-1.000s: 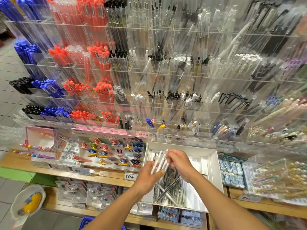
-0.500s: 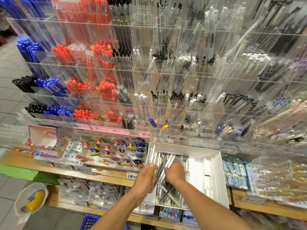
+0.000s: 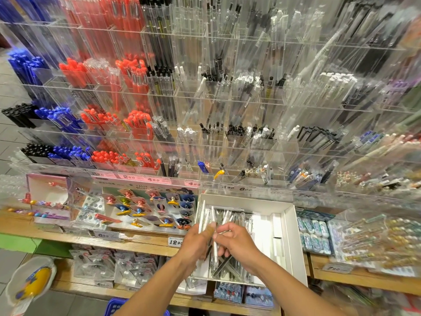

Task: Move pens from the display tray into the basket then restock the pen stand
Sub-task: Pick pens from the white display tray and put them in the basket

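- White cardboard display tray [image 3: 289,226] is sitting on a wooden shelf [image 3: 141,239], holding a loose heap of clear pens [image 3: 227,216], too many and too blurred to count.
- Two hands are hovering over the tray's near left part, touching each other.
- The left hand [image 3: 197,241] is gripping a small bunch of those pens upright.
- The right hand [image 3: 237,244] is pinching one pen in that bunch.
- A blue basket [image 3: 114,306] is peeking in at the bottom edge.
- The clear pen stand [image 3: 227,106] is rising behind, its compartments holding red, blue, black and clear pens.
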`<state>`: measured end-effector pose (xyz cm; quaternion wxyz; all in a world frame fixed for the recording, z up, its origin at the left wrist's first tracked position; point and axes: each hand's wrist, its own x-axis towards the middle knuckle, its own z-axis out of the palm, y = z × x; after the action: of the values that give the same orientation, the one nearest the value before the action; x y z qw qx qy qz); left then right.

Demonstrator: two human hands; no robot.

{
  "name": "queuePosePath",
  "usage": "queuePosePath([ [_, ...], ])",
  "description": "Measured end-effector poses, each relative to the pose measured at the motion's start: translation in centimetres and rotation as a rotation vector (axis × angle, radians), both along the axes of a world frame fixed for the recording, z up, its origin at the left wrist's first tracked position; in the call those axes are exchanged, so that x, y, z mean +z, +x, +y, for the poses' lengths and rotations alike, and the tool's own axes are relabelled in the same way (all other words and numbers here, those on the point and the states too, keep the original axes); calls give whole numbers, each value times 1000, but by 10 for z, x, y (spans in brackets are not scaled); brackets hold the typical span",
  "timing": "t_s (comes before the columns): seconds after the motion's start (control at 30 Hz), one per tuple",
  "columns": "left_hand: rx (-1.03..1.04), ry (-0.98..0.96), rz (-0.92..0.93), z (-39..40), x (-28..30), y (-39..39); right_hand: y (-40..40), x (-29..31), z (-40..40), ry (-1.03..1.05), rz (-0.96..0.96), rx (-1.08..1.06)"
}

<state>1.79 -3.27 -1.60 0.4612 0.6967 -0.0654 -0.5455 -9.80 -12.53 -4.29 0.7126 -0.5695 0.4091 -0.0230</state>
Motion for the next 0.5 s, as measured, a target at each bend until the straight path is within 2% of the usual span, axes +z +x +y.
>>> queuePosePath([
  [0.17, -54, -70, 26, 0, 6, 8, 1, -4, -5, 9, -8, 22],
  [0.33, -19, 2, 44, 4, 4, 10, 12, -37, -15, -237, 384, -13],
  [0.43, 70, -22, 108, 7, 3, 13, 26, -49, -9, -426, 583, 37],
  [0.5, 87, -45, 136, 9, 4, 15, 34, -51, -5, -461, 665, 21],
])
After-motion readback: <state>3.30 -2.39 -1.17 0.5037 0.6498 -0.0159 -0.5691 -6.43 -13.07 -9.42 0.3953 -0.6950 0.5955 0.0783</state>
